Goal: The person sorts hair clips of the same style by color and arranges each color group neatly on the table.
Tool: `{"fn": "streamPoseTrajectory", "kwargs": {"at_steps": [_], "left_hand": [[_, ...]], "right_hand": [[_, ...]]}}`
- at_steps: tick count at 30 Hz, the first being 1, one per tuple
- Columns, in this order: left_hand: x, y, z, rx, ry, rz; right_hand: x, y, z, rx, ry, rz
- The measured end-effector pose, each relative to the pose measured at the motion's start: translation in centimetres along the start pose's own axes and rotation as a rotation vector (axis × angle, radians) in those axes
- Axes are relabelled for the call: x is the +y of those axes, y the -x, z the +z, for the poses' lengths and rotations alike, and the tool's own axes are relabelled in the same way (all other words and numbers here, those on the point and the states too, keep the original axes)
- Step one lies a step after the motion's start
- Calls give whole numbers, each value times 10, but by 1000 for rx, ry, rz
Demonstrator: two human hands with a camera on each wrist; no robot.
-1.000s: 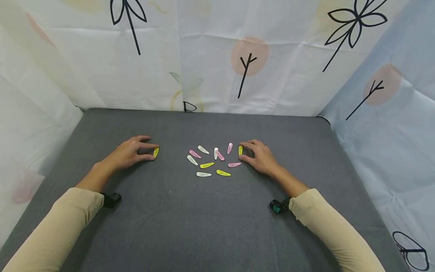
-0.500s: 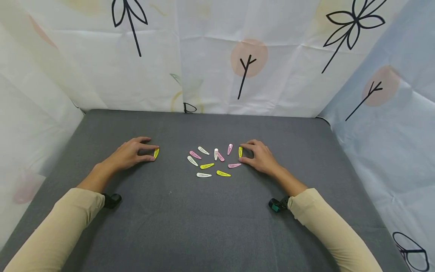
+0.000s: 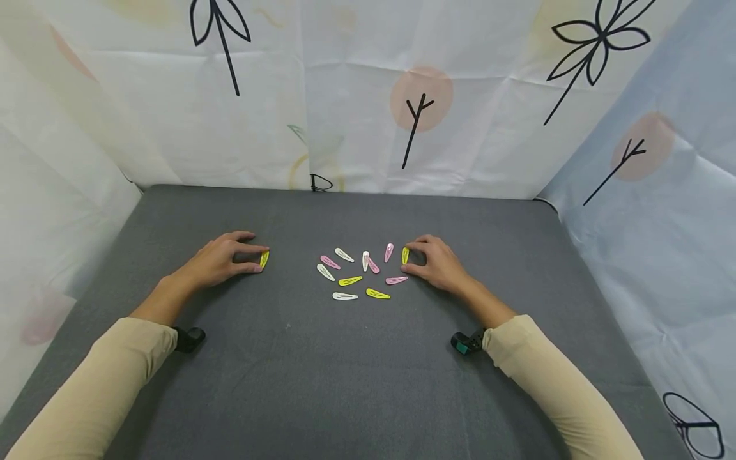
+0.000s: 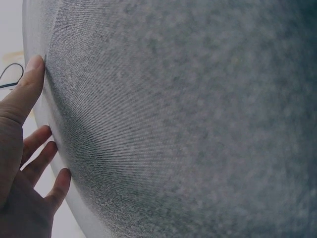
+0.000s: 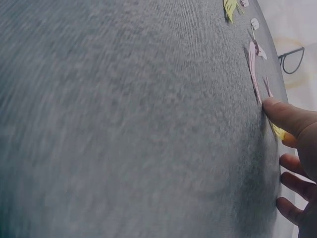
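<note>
On the left of the grey tabletop, my left hand (image 3: 215, 260) has its thumb and index finger at the two ends of a yellow snap hair clip (image 3: 264, 259). The left wrist view shows that hand's thumb (image 4: 29, 89) low over the cloth, with the clip hidden. My right hand (image 3: 439, 264) pinches another yellow snap hair clip (image 3: 405, 255) between thumb and index finger, at the right side of the group of clips. Just beside the right thumb lies a pink hair clip (image 3: 397, 280). In the right wrist view, the held yellow clip (image 5: 279, 132) shows partly behind the thumb.
Several loose clips lie mid-table: white ones such as this clip (image 3: 345, 296), pink ones such as this clip (image 3: 330, 262), and two yellow clips (image 3: 350, 280). A white clip (image 3: 365, 260) and a pink clip (image 3: 374, 264) overlap. Printed cloth walls (image 3: 356, 96) border the table (image 3: 368, 383).
My right hand has shifted slightly left with its yellow hair clip, and the right forearm has moved the same way. My left hand stays in place, as do the loose clips.
</note>
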State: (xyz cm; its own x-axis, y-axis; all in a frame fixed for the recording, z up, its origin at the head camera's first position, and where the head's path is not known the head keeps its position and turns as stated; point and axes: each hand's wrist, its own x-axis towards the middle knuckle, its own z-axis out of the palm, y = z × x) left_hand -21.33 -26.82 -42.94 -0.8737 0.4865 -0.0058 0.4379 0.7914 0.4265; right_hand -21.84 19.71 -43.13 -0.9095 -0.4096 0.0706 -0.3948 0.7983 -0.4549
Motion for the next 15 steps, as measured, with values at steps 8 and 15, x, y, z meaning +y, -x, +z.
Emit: {"fn": "streamPoseTrajectory", "kwargs": {"at_steps": [8, 15], "left_hand": [[-1, -1, 0, -9, 2, -2], [0, 0, -1, -8, 4, -4]], "right_hand": [[-19, -14, 7, 18, -11, -39], [-42, -29, 17, 23, 7, -85]]}}
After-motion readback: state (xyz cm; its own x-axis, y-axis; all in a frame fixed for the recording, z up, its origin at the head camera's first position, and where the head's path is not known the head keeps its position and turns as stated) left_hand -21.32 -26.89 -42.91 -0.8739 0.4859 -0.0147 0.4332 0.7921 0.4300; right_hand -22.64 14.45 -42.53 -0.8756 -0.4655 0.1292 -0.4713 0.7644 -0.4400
